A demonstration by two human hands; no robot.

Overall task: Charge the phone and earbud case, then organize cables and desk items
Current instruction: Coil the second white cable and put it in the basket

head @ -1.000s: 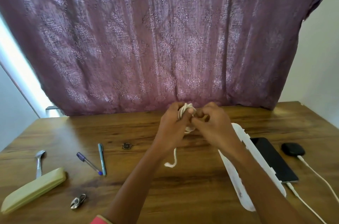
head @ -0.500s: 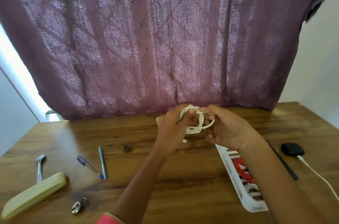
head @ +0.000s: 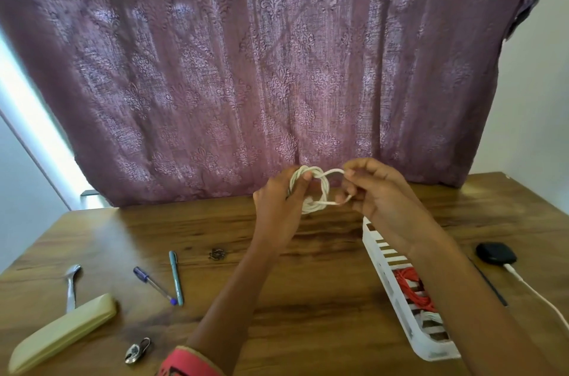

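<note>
From the head view, we are holding the white cable (head: 311, 207) in the air above the far part of the desk (head: 308, 283), wound into 1 small coil. Our left hand (head: 277, 206) is gripping the coil's left side, with the thumb pressing over the strands. Our right hand (head: 380, 194) is pinching a loose loop drawn out to the right.

We are judging the cable to be light, soft and springy, so the turns are probably trying to open. The safest hold is across all the strands at once, not on 1 strand.

The white basket (head: 377, 252) is lying on the desk just below our right hand, with a red cable (head: 411, 286) inside it. The earbud case (head: 495, 253) is sitting further right, with its charging lead (head: 537, 297) running up to it.
</note>
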